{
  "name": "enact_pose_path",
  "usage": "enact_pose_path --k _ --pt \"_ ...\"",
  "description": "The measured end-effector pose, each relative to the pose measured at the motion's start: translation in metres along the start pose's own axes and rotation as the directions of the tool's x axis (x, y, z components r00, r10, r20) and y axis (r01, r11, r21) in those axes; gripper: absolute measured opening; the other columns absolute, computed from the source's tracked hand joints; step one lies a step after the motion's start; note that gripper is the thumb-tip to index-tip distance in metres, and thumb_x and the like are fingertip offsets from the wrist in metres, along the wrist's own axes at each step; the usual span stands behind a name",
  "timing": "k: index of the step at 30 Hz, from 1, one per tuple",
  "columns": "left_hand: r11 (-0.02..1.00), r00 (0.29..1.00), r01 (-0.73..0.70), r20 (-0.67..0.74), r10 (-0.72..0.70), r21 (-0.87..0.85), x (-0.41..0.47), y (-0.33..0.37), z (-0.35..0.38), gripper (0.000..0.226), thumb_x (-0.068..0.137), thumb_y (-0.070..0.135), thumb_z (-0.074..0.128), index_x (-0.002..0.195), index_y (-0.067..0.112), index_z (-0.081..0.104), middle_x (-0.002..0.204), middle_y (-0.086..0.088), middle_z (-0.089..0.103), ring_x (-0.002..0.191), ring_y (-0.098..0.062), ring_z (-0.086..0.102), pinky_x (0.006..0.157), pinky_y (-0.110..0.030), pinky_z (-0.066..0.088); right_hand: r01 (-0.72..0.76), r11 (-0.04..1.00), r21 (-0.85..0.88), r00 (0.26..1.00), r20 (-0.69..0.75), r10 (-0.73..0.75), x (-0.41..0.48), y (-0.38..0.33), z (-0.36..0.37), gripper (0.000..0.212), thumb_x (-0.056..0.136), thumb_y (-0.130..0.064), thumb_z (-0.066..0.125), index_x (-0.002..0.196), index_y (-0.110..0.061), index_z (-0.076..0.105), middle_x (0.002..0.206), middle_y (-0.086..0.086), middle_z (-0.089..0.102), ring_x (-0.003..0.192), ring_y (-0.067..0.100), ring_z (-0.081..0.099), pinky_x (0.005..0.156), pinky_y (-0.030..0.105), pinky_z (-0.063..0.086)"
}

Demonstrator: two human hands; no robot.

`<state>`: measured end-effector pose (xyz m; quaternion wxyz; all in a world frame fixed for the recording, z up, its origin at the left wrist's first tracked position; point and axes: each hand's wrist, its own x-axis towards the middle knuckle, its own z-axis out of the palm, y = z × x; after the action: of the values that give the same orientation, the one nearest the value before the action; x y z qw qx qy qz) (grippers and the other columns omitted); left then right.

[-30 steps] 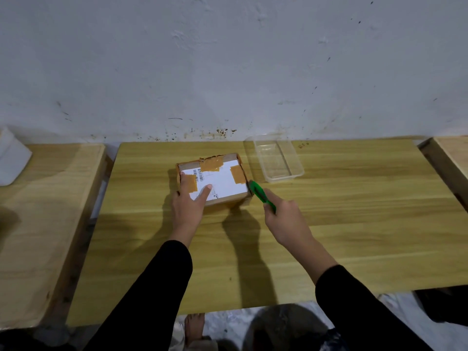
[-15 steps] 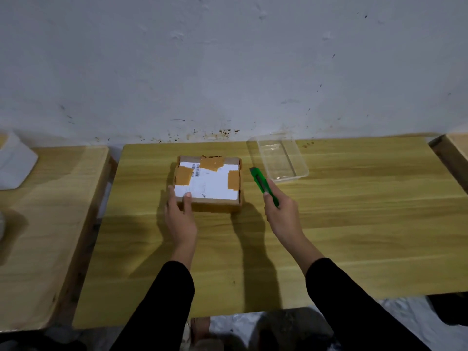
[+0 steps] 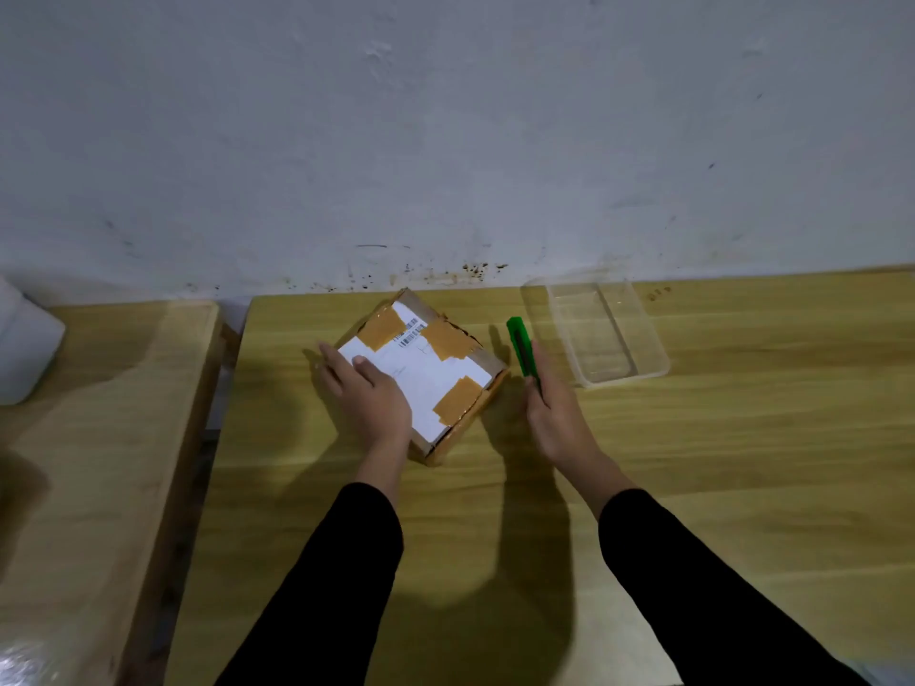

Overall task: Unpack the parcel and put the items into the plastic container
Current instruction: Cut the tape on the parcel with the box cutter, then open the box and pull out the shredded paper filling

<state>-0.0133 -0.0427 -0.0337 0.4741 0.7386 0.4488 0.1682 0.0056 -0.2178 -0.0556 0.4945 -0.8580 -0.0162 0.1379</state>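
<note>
A small cardboard parcel (image 3: 435,358) with a white label and brown tape patches lies on the wooden table (image 3: 693,462), turned at an angle. My left hand (image 3: 369,393) rests flat on its near left part, fingers spread. My right hand (image 3: 557,418) sits just right of the parcel and grips a green utility knife (image 3: 520,346), which points away toward the wall. A clear plastic container (image 3: 596,331), with nothing in it, stands to the right of the knife near the table's far edge.
A second wooden table (image 3: 99,438) stands to the left across a narrow gap, with a white object (image 3: 25,349) on it. A grey-white wall (image 3: 445,141) runs right behind the tables.
The parcel has been turned from square-on to a diagonal position. My left hand moved from its near edge onto its top. My right hand with the knife stayed beside the parcel.
</note>
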Motion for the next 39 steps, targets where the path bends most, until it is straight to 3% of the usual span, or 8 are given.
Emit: enact_pose_path --k 5,9,14,21,26,33,37,39 --pt "0.996 0.981 -0.087 0.177 0.085 0.007 0.03 0.0 -0.002 0.049 0.103 0.024 0.024 0.15 0.019 0.01 0.158 -0.003 0.011 0.137 -0.018 0.028 0.075 0.002 0.02 0.001 0.995 -0.1 1.0 -0.011 -0.002 0.028 -0.018 0.006 0.049 0.101 -0.017 0.029 0.147 -0.021 0.013 0.137 0.015 0.046 0.119 0.031 0.048 0.089 0.031 0.039" --pt "0.991 0.96 -0.131 0.25 0.123 0.018 0.042 0.0 -0.004 0.05 0.102 0.026 0.025 0.15 0.023 0.01 0.158 0.0 0.011 0.139 -0.014 0.024 0.079 -0.002 0.018 -0.007 0.969 -0.246 1.0 -0.025 0.0 0.049 -0.017 0.017 0.049 0.1 -0.02 0.028 0.147 -0.018 0.013 0.139 0.017 0.039 0.121 0.033 0.045 0.095 0.038 0.039" --pt "0.99 0.957 -0.136 0.255 0.139 -0.028 0.044 0.0 -0.005 0.05 0.102 0.023 0.028 0.149 0.02 0.013 0.157 -0.002 0.015 0.135 -0.013 0.029 0.071 0.004 0.022 -0.057 0.885 -0.461 0.995 -0.1 0.012 0.066 -0.012 0.027 0.048 0.1 -0.023 0.029 0.145 -0.015 0.017 0.115 0.019 0.043 0.081 0.028 0.046 0.067 0.034 0.036" --pt "0.987 0.957 -0.15 0.242 0.16 -0.06 0.046 -0.006 -0.003 0.05 0.102 0.025 0.03 0.149 0.024 0.014 0.156 -0.002 0.021 0.129 -0.012 0.038 0.076 -0.003 0.033 -0.086 0.767 -0.636 0.986 -0.163 -0.024 0.079 -0.018 0.028 0.049 0.097 -0.022 0.035 0.143 -0.009 0.024 0.123 0.022 0.05 0.108 0.037 0.05 0.079 0.043 0.043" --pt "0.988 0.958 -0.13 0.247 0.146 -0.08 0.046 -0.007 -0.002 0.05 0.102 0.024 0.03 0.149 0.023 0.014 0.156 -0.001 0.02 0.119 0.004 0.04 0.066 0.01 0.027 -0.088 0.764 -0.639 0.981 -0.187 -0.043 0.082 -0.017 0.027 0.043 0.095 -0.023 0.04 0.136 -0.007 0.038 0.122 0.022 0.047 0.112 0.035 0.044 0.084 0.042 0.044" --pt "0.986 0.957 -0.144 0.241 0.161 -0.087 0.049 -0.009 0.001 0.05 0.102 0.022 0.031 0.149 0.022 0.016 0.157 0.0 0.017 0.139 -0.015 0.025 0.078 0.001 0.023 -0.029 0.864 -0.502 0.955 -0.27 -0.125 0.069 -0.03 0.027 0.04 0.094 -0.016 0.043 0.133 -0.005 0.043 0.123 0.022 0.045 0.114 0.034 0.041 0.091 0.038 0.038" --pt "0.975 0.954 -0.137 0.242 0.178 -0.176 0.048 -0.015 -0.004 0.05 0.101 0.024 0.035 0.148 0.025 0.018 0.154 0.0 0.026 0.137 -0.019 0.034 0.104 -0.028 0.04 0.202 0.933 -0.298 0.911 -0.293 -0.29 0.059 -0.052 0.026 0.032 0.091 -0.006 0.047 0.122 -0.003 0.055 0.114 0.019 0.052 0.105 0.028 0.05 0.084 0.025 0.038" --pt "0.961 0.956 -0.063 0.26 0.136 -0.27 0.04 -0.021 -0.01 0.05 0.1 0.027 0.037 0.147 0.027 0.021 0.145 0.001 0.041 0.117 -0.015 0.053 0.083 -0.024 0.054 0.321 0.926 -0.197 0.915 -0.187 -0.357 0.066 -0.069 0.029 0.029 0.091 -0.005 0.048 0.118 -0.003 0.059 0.111 0.015 0.055 0.098 0.019 0.052 0.083 0.025 0.043"
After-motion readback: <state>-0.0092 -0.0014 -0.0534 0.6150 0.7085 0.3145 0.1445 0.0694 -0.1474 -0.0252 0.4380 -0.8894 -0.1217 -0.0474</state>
